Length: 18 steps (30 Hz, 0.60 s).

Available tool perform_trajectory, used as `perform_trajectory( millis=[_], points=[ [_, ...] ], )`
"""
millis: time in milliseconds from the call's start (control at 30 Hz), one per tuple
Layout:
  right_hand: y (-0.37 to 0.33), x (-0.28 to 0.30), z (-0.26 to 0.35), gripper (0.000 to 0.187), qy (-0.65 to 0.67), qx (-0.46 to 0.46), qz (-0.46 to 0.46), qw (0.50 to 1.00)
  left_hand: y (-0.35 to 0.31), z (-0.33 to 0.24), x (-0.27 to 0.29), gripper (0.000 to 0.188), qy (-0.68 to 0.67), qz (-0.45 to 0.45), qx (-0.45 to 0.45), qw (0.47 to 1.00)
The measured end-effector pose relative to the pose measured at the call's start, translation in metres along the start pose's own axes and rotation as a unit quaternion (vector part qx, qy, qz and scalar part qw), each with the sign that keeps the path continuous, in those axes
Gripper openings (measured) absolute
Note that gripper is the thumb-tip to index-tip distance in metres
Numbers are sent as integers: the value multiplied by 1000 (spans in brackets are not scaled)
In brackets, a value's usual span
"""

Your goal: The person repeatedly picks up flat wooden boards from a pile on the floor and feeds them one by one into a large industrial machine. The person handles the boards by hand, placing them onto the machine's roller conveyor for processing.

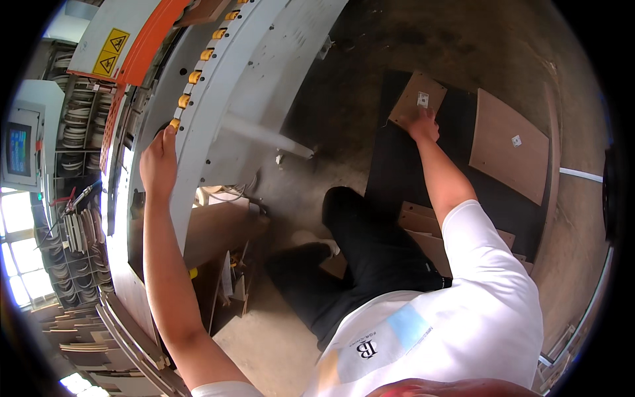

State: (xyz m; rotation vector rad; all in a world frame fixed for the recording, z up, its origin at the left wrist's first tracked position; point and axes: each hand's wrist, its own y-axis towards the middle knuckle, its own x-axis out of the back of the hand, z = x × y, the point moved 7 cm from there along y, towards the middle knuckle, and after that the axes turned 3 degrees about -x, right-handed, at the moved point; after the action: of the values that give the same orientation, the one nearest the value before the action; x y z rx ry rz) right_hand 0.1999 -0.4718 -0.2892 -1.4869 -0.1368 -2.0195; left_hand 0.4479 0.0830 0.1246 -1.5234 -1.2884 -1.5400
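Right hand [424, 124] fingers grip small brown panel [417, 99] (lower edge).

The left hand [159, 162] rested on the machine [225, 86] edge, just below its row of rollers [198, 63], at the person's left. The right hand [423, 124] touched a small board [417, 98] lying on the floor mat [403, 165] ahead. A larger board [509, 145] lay right of it, apart. Stacked boards [423, 228] lay nearer, beside the right arm.
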Motion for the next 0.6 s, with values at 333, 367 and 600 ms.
perform_trajectory(
  millis=[333,367,600],
  points=[
    [-91,-21,-12,82,-159,168,106,967,-7,1,3,55,34,0,11,999],
    [-104,-22,-11,83,-158,182,118,963,-7,3,2,55,39,-5,3,999],
    [-149,-19,0,114,-116,107,-2,987,-7,-10,0,57,19,-14,12,1000]
  ],
)
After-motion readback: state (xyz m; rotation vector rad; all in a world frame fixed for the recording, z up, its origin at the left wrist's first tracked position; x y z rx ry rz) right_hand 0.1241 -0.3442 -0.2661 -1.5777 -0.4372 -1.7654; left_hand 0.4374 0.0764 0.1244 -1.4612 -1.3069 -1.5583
